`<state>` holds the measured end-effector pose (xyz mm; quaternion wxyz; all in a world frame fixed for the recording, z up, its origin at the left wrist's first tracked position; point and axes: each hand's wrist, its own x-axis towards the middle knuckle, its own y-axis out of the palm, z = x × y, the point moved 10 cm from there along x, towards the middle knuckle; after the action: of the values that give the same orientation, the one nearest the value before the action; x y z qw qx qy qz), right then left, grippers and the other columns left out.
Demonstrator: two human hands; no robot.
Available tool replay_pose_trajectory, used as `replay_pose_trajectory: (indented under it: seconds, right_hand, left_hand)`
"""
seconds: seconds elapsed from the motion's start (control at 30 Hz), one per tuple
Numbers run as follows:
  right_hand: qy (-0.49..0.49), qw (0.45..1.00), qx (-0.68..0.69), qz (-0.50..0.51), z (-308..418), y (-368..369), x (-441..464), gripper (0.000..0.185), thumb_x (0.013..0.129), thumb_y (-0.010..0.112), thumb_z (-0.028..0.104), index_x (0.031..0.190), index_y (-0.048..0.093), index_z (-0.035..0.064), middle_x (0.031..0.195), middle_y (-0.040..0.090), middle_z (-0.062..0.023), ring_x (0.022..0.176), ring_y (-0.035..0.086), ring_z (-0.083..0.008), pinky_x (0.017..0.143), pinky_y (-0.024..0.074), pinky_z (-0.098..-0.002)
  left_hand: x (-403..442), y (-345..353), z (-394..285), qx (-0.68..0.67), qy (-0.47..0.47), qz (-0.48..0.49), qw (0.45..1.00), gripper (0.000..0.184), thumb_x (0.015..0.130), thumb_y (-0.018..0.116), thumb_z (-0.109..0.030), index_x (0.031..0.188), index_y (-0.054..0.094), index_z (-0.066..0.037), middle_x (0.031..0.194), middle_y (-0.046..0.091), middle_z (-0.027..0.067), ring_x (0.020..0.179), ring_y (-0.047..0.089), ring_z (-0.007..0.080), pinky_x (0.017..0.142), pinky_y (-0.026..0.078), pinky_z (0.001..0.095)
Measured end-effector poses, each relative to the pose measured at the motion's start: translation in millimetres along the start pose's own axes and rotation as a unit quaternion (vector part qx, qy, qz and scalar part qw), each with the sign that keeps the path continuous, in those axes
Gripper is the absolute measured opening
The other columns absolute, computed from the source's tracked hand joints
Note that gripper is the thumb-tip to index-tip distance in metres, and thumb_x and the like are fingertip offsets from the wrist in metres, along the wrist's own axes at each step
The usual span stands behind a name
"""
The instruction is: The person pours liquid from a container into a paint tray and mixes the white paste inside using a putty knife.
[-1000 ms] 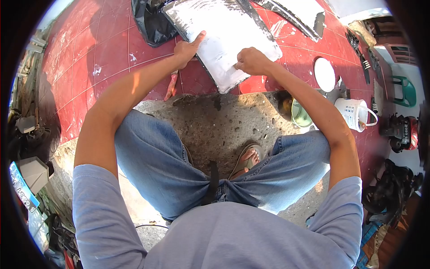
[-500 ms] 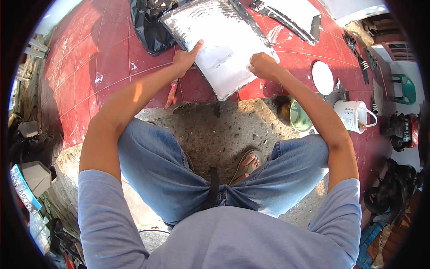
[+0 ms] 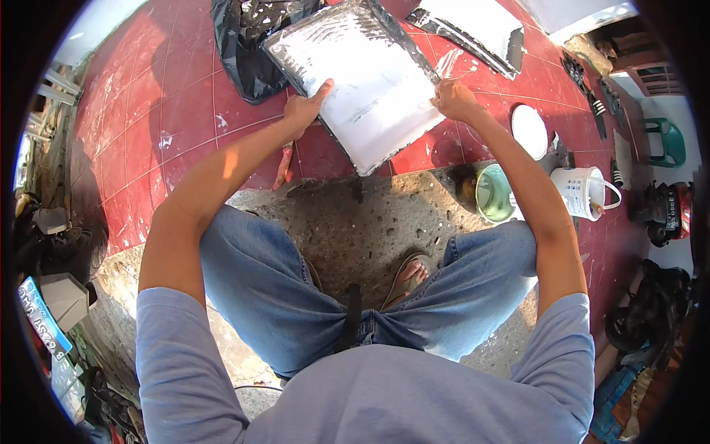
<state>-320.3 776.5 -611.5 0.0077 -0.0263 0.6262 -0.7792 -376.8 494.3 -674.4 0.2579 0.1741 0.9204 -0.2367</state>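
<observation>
A flat rectangular panel [image 3: 381,111] with dark, rough edges lies tilted across the view, its top face smeared with white paint-like coating. Dark streaks show through at its far end. My left hand [image 3: 305,112] grips its left edge, thumb on the white face and fingers tucked out of sight below. At the right edge is my right hand [image 3: 455,100], its fingers curled around the rim. A black plastic bag [image 3: 255,70] with pale scraps in it sits beyond the panel's left side. Near my left wrist lies a reddish, stick-like tool [image 3: 283,166].
A second white-coated panel [image 3: 473,26] lies at the back right on the red tiled floor [image 3: 140,126]. To the right are a white round lid [image 3: 529,132], a green bucket [image 3: 494,194] and a white pail [image 3: 577,191]. A green chair [image 3: 665,142] stands farther off.
My right hand has moved from over the panel's white face outward to its right edge. The panel has shifted slightly towards me. My left hand keeps its place on the left edge.
</observation>
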Motion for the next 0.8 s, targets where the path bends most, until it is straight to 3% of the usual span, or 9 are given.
replay_pose_trajectory:
  seconds: [0.1, 0.23, 0.33, 0.43, 0.53, 0.63, 0.73, 0.8]
  right_hand:
    - [-0.008, 0.989, 0.067, 0.133, 17, 13, -6, 0.026, 0.073, 0.060, 0.021, 0.063, 0.056, -0.0022, 0.061, 0.056, -0.0190, 0.060, 0.055, -0.0302, 0.057, 0.0431, -0.0403]
    - [0.090, 0.990, 0.032, 0.103, -27, 10, 6, 0.025, 0.071, 0.062, 0.024, 0.077, 0.062, -0.0004, 0.076, 0.060, -0.0206, 0.074, 0.060, -0.0323, 0.066, 0.0468, -0.0402]
    - [0.018, 0.992, -0.033, 0.124, -12, 21, 4, 0.025, 0.072, 0.061, 0.025, 0.078, 0.062, 0.0003, 0.073, 0.060, -0.0203, 0.070, 0.060, -0.0323, 0.063, 0.0464, -0.0400]
    - [0.065, 0.982, 0.087, 0.158, -8, 10, 5, 0.025, 0.073, 0.059, 0.025, 0.077, 0.062, 0.0003, 0.073, 0.060, -0.0201, 0.069, 0.060, -0.0330, 0.062, 0.0468, -0.0396]
    - [0.033, 0.998, -0.004, 0.045, -17, -5, 10, 0.024, 0.073, 0.059, 0.024, 0.069, 0.061, 0.0002, 0.071, 0.060, -0.0204, 0.068, 0.060, -0.0331, 0.062, 0.0468, -0.0399]
    - [0.047, 0.985, -0.005, 0.165, -15, 20, 7, 0.025, 0.073, 0.059, 0.024, 0.067, 0.061, 0.0002, 0.072, 0.060, -0.0205, 0.069, 0.060, -0.0331, 0.062, 0.0469, -0.0407]
    - [0.053, 0.991, 0.058, 0.109, -20, 8, 13, 0.024, 0.073, 0.059, 0.024, 0.067, 0.061, 0.0003, 0.072, 0.060, -0.0210, 0.069, 0.060, -0.0340, 0.062, 0.0469, -0.0405]
    - [0.060, 0.996, -0.009, 0.059, -34, 7, 12, 0.024, 0.072, 0.058, 0.023, 0.068, 0.060, 0.0000, 0.074, 0.060, -0.0209, 0.069, 0.059, -0.0345, 0.063, 0.0469, -0.0406]
  left_hand:
    - [5, 1, 2, -0.012, 0.016, 0.000, 1.000, 0.085, 0.063, 0.063, -0.064, 0.091, 0.055, 0.016, 0.094, 0.058, 0.0188, 0.078, 0.061, 0.0208, 0.060, 0.054, 0.0300]
    - [14, -3, 7, 0.015, 0.015, -0.027, 0.999, 0.087, 0.062, 0.063, -0.064, 0.093, 0.055, 0.016, 0.095, 0.058, 0.0200, 0.079, 0.061, 0.0213, 0.061, 0.053, 0.0310]
    - [13, -3, 8, 0.011, 0.015, -0.028, 0.999, 0.090, 0.061, 0.062, -0.066, 0.093, 0.054, 0.018, 0.097, 0.057, 0.0218, 0.079, 0.061, 0.0221, 0.065, 0.052, 0.0315]
    - [13, -1, 7, 0.012, 0.020, -0.008, 1.000, 0.093, 0.060, 0.061, -0.068, 0.091, 0.054, 0.019, 0.094, 0.058, 0.0217, 0.078, 0.061, 0.0228, 0.066, 0.051, 0.0315]
    - [17, 1, 8, -0.002, 0.041, -0.006, 0.999, 0.091, 0.060, 0.062, -0.068, 0.089, 0.054, 0.019, 0.090, 0.059, 0.0215, 0.077, 0.061, 0.0223, 0.065, 0.051, 0.0313]
    - [27, -5, 14, 0.046, 0.037, -0.049, 0.997, 0.092, 0.059, 0.060, -0.070, 0.087, 0.056, 0.018, 0.087, 0.060, 0.0213, 0.080, 0.061, 0.0231, 0.068, 0.050, 0.0318]
    - [-1, 1, -4, -0.024, 0.042, 0.000, 0.999, 0.095, 0.059, 0.059, -0.072, 0.087, 0.056, 0.019, 0.089, 0.060, 0.0225, 0.083, 0.060, 0.0246, 0.073, 0.049, 0.0322]
    - [19, 0, 10, 0.004, 0.047, -0.029, 0.998, 0.096, 0.059, 0.058, -0.073, 0.088, 0.056, 0.018, 0.089, 0.060, 0.0225, 0.085, 0.059, 0.0255, 0.074, 0.048, 0.0326]
